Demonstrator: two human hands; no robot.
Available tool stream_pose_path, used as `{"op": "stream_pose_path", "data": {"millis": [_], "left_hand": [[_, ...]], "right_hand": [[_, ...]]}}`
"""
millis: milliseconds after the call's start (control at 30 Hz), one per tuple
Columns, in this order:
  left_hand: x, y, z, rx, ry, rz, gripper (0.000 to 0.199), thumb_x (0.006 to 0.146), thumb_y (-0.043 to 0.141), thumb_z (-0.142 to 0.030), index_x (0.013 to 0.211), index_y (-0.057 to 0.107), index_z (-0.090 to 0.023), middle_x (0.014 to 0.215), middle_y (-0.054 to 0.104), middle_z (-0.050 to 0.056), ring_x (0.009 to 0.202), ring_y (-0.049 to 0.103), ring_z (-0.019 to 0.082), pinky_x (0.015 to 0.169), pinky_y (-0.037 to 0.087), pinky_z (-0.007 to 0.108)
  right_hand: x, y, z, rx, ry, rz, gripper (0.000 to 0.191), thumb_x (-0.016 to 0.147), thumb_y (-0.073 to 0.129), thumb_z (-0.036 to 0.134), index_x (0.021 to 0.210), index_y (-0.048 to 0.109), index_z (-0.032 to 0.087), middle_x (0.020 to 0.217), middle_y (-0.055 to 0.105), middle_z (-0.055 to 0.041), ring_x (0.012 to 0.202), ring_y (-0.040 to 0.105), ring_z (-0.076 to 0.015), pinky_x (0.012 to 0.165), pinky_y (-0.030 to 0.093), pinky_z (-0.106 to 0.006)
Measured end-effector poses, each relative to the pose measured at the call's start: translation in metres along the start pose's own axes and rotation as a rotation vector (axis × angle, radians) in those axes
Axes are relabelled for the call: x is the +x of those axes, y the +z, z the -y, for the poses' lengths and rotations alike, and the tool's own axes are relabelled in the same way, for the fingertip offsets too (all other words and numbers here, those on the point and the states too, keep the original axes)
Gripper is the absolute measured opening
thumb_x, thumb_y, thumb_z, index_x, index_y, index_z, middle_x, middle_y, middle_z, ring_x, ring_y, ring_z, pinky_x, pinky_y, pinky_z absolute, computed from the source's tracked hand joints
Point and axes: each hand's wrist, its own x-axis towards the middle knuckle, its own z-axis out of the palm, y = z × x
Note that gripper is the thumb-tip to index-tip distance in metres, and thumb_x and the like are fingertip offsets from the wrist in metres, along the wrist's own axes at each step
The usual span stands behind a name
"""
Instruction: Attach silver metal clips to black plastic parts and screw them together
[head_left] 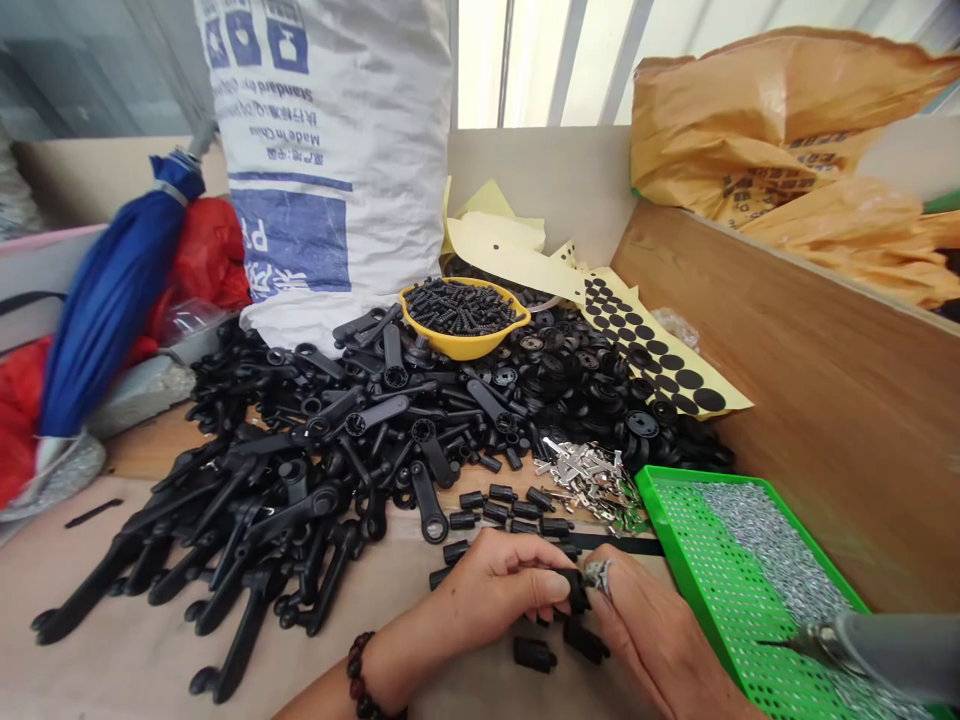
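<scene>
My left hand (510, 580) pinches a short black plastic cylinder (576, 590) between thumb and fingers, low in the middle of the view. Close against the cylinder's right end is my right hand (637, 625), with a ring on one finger. Its fingers are closed together, and what they grip is hidden. Below the hands lies another black cylinder (534, 654), and several more black cylinders (501, 512) rest in loose rows just beyond. A small heap of shiny metal clips (589, 475) lies behind my right hand.
Black crank handles (322, 430) pile up left, black discs (592, 370) behind. A yellow bowl (461, 346) holds black screw-like pieces. On the right, a green tray (675, 565) contains small metal parts beside a power screwdriver (892, 650). A wooden board (795, 400) borders the right side.
</scene>
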Motion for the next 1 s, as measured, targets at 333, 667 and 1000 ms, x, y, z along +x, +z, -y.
{"op": "stream_pose_path", "data": {"millis": [333, 667, 1000], "left_hand": [[-0.004, -0.001, 0.001, 0.354, 0.263, -0.036, 0.02, 0.083, 0.056, -0.025, 0.092, 0.072, -0.015, 0.079, 0.069, 0.004, 0.072, 0.059, 0.015, 0.067, 0.043, 0.023], [-0.004, -0.003, 0.006, 0.812, 0.724, -0.106, 0.021, 0.093, 0.045, -0.023, 0.099, 0.063, -0.012, 0.083, 0.068, 0.01, 0.076, 0.06, 0.019, 0.07, 0.047, 0.027], [-0.003, 0.001, 0.01, 0.348, 0.325, -0.06, 0.02, 0.084, 0.057, -0.022, 0.096, 0.071, -0.016, 0.081, 0.069, 0.004, 0.07, 0.059, 0.015, 0.065, 0.044, 0.021]], "right_hand": [[-0.009, 0.006, -0.001, 0.15, 0.135, 0.042, 0.02, 0.096, 0.032, 0.02, 0.084, 0.048, 0.022, 0.072, 0.056, -0.0027, 0.064, 0.055, -0.0157, 0.06, 0.047, -0.027], [-0.012, 0.015, -0.001, 0.171, 0.279, -0.009, 0.026, 0.098, 0.03, 0.033, 0.101, 0.055, 0.024, 0.084, 0.064, -0.0056, 0.081, 0.063, -0.0213, 0.072, 0.054, -0.03], [-0.01, 0.011, -0.001, -0.011, 0.056, -0.058, 0.02, 0.095, 0.031, 0.016, 0.084, 0.047, 0.023, 0.072, 0.055, -0.0025, 0.067, 0.057, -0.0167, 0.062, 0.049, -0.028]]}}
